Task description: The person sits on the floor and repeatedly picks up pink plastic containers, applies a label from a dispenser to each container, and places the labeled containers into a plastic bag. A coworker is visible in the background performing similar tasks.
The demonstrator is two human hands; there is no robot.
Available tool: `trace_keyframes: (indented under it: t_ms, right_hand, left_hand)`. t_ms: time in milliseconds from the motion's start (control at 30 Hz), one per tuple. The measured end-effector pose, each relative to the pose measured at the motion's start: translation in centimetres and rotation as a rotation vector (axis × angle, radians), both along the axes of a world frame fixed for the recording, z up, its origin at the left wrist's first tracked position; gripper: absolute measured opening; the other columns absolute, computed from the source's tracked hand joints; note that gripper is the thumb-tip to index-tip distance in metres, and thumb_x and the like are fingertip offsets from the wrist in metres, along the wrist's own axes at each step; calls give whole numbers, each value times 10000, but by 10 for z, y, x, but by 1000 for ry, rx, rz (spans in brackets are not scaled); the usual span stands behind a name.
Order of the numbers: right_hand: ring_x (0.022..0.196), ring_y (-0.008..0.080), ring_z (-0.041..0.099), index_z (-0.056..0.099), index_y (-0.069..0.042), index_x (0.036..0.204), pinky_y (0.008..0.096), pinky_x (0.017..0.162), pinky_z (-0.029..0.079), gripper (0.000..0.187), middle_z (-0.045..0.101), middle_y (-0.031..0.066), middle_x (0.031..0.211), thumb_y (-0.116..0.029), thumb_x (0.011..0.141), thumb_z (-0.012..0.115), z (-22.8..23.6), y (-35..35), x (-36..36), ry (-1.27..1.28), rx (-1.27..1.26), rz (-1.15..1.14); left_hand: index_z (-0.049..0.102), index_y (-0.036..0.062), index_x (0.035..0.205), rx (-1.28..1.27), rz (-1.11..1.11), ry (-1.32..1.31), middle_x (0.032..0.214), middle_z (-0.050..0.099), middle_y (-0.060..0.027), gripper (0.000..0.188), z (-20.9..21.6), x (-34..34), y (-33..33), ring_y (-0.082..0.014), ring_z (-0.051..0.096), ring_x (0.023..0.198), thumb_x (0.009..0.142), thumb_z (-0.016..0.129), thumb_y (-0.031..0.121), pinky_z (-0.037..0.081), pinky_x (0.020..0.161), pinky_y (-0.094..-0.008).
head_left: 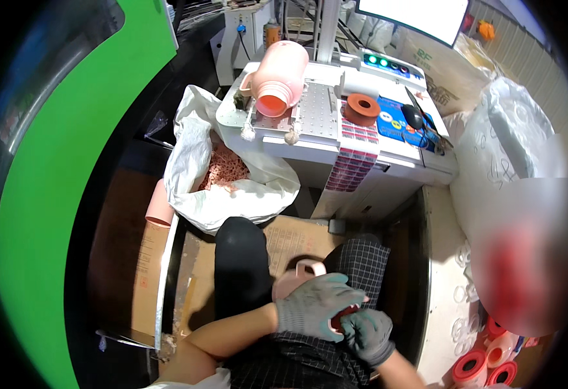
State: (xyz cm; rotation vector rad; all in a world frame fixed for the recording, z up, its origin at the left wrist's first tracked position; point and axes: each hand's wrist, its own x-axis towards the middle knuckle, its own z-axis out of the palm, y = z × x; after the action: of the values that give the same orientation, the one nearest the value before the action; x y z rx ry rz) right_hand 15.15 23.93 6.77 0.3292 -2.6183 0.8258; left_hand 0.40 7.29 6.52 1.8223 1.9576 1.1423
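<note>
So the pink jug (288, 285) was down in the person's lap, lying between the thighs, with its handle sticking up on the far side and its mouth end pointing toward the right hand. The left hand (316, 308), in a grey glove, was wrapped over the top of it, fingers partly spread and gripping near the mouth. The right hand (369, 336), also gloved, was curled up right at that opening; can't tell if it was pinching anything, since the fingers were hidden. In front was a white bench (303, 145) with another pink bottle (284, 68) lying on it, open end facing the person, plus a brown tape roll (363, 109) sitting by a strip of printed labels (354, 162), and a black mouse (412, 117) further right. Left of the bench, a white sack (190, 159) stood open with pink scraps (224, 167) inside, and a pink cylinder (159, 206) was just beside it. Some red-rimmed pieces (469, 368) were bunched up at the lower right.
</note>
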Motion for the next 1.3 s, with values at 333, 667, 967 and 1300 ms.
trace_keyframes:
  t_ms: [333, 667, 967, 1300]
  right_hand:
    - [630, 208, 641, 675, -28, 880, 327, 570, 490, 176, 651, 96, 702, -165, 989, 660, -1, -43, -20, 54, -656, -308]
    - [1037, 190, 659, 585, 10, 1325, 286, 938, 542, 325, 655, 135, 1226, -99, 1020, 566, 48, -23, -104, 275, -823, -282]
    - [1150, 245, 637, 549, 10, 1421, 379, 1015, 507, 476, 611, 170, 1348, -90, 970, 661, -29, -26, -170, 4, -816, -186]
    - [878, 240, 706, 722, 18, 1030, 332, 812, 558, 123, 725, 140, 925, -70, 949, 694, -66, 85, 50, 113, -637, -1022]
  left_hand:
    - [612, 83, 1329, 124, 179, -270, 1302, 677, -72, 717, 0, -1, -28, -305, 649, 1194, 741, 909, 367, 494, 1067, -476]
    - [652, 45, 1270, 201, 226, -98, 1265, 680, -150, 672, 6, 16, -50, -350, 649, 1214, 746, 905, 381, 504, 1072, -515]
    - [651, 58, 1281, 170, 248, -86, 1282, 671, -141, 666, 7, 8, -49, -352, 633, 1220, 746, 902, 364, 478, 1100, -518]
    - [569, 67, 1261, 167, 154, -179, 1128, 682, -126, 796, 12, -18, -16, -322, 675, 999, 578, 965, 164, 552, 864, -443]
